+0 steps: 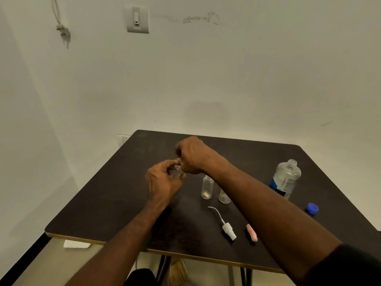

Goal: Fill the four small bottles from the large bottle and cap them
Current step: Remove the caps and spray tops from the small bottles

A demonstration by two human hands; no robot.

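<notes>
Across the lower half of the frame stretched a dark table (115,195) against a pale wall carrying a switch plate (137,20) at upper left. At centre, the left hand (162,182) gripped a small clear bottle (176,171) while the right hand (192,156) pinched its top. Right of centre stood two small bottles (207,187) and, farther right, the uncapped large bottle (287,178).

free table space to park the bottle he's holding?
Bare: the table's left side beyond the left hand, and the far strip behind both hands. Crowded: right of centre, around the small bottles, spray pump, pink cap, large bottle.
</notes>
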